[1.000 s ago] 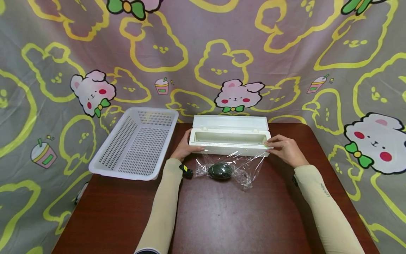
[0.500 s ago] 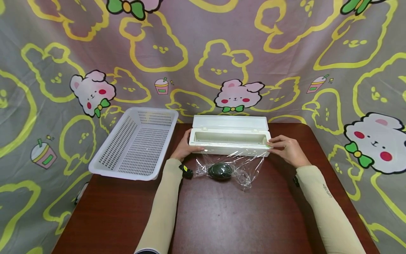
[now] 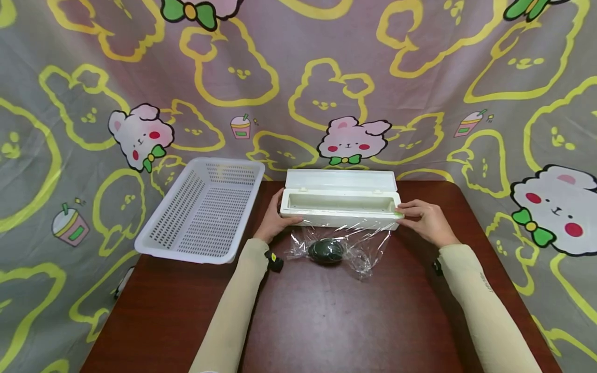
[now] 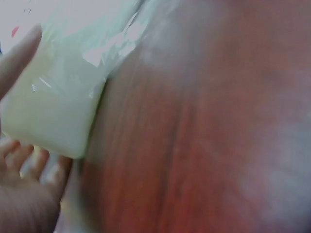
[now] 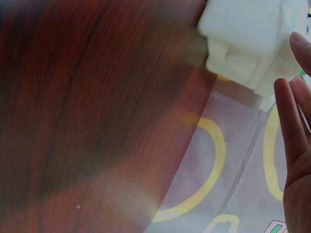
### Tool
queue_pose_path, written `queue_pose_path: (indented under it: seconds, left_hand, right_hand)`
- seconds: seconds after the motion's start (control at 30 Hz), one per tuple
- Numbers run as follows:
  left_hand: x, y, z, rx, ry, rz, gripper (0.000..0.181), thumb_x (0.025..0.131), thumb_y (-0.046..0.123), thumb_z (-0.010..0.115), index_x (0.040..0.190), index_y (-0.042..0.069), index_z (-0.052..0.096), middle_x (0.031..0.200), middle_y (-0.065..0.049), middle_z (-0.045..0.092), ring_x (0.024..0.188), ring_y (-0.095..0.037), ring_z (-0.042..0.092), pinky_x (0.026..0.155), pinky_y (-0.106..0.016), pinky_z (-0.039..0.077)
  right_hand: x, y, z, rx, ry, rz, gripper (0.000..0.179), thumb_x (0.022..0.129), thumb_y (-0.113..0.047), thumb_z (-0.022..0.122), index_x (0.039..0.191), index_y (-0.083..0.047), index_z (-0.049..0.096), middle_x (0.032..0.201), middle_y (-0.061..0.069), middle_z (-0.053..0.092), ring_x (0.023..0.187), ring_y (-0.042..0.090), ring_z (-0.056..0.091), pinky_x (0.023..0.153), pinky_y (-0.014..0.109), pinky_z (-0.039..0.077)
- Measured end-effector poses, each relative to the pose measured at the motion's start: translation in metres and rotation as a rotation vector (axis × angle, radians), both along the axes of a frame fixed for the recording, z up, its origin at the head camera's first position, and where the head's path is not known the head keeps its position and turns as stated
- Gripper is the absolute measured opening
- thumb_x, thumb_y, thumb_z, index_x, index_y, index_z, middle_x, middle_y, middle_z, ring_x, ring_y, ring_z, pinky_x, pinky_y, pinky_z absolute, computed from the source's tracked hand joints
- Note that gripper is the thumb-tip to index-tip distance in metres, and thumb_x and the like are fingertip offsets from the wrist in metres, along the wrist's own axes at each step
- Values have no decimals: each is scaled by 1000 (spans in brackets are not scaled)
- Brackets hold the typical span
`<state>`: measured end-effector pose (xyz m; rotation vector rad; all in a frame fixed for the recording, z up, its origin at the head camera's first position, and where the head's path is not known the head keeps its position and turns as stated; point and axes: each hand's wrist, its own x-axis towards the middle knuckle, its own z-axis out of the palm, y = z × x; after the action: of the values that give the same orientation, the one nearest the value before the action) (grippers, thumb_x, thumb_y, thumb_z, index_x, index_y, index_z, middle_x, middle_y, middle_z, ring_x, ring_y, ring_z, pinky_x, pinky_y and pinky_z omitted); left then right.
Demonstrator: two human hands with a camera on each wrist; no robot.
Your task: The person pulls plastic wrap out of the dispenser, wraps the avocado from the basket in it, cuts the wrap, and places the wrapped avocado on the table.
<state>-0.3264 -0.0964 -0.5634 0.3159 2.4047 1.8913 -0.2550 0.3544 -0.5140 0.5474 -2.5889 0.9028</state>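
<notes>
A white cling film dispenser [image 3: 342,194] stands near the table's back edge, its lid raised. My left hand [image 3: 274,220] grips its left end, thumb at the front and fingers round the side, as the left wrist view also shows. At the right end, the thumb and fingers of my right hand [image 3: 427,223] pinch the small green-tinted slide cutter [image 3: 399,215] on the front rim. Clear cling film [image 3: 366,254] hangs from the front edge onto the table. Wrapped in it lies a dark green oval fruit, like an avocado [image 3: 325,250].
A white perforated plastic basket [image 3: 205,220] sits to the left of the dispenser, close to my left forearm. The reddish-brown table [image 3: 354,321] ends at a patterned cloth [image 3: 280,67] behind and on both sides.
My right hand has shifted slightly right with the slide cutter, to the dispenser's right end. The left hand keeps its grip; the film and fruit look unmoved. The head view has turned slightly.
</notes>
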Motion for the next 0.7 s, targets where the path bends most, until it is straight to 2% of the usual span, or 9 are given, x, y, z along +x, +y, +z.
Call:
queue_pose_path:
  seconds: [0.1,0.2,0.3,0.37,0.43,0.53,0.6,0.7]
  left_hand:
    - [8,1,7,-50,36,91,116,71,19,97,162,16,25,157,-14,41,141,-31,44,115,-50,42]
    - [16,3,16,-90,44,177,106,68,24,99,150,9,33,138,-18,52,121,-32,55,101,-47,51]
    - [26,2,21,-187,10,242,86,70,34,98,131,6,43,115,-15,60,99,-28,60,85,-39,52]
    - [34,0,22,-264,-20,260,73,72,40,95,119,6,50,104,-12,64,89,-24,61,79,-34,51]
    - [41,-3,23,-326,-46,263,62,74,44,94,110,7,58,96,-9,69,85,-21,63,75,-32,51]
    - [48,-7,24,-362,-74,226,49,76,45,92,102,8,72,91,-7,78,83,-20,69,74,-32,54]
    - [50,-9,25,-353,-94,191,44,78,44,90,101,9,78,92,-6,80,85,-19,72,75,-31,56]
    - [51,-8,25,-288,-144,117,38,86,42,84,104,9,81,94,-7,81,86,-18,73,74,-29,56]
  right_hand:
    - [5,-1,2,-74,-79,-12,45,79,-3,88,122,-1,75,113,12,74,101,31,73,84,22,59]
    - [13,-3,5,-138,-155,-72,54,82,-7,88,132,-1,66,115,16,70,103,36,72,85,19,59]
    - [25,-5,7,-155,-249,-180,55,87,-20,86,131,-1,59,113,19,68,99,36,69,76,12,54]
    - [33,-5,8,-139,-345,-228,52,91,-31,82,126,0,59,109,20,70,91,31,71,73,16,53]
    - [39,-6,7,-109,-466,-240,55,95,-43,76,124,0,62,108,20,73,86,27,74,75,24,54]
    - [44,-8,4,-145,-632,-181,62,98,-50,69,130,4,64,115,24,74,88,26,77,81,34,60]
    - [44,-13,1,-214,-706,-135,64,100,-46,67,136,7,61,125,26,71,96,28,77,86,37,62]
    - [42,-21,-4,-337,-760,-77,63,103,-37,66,140,12,55,132,31,65,106,29,75,91,35,61]
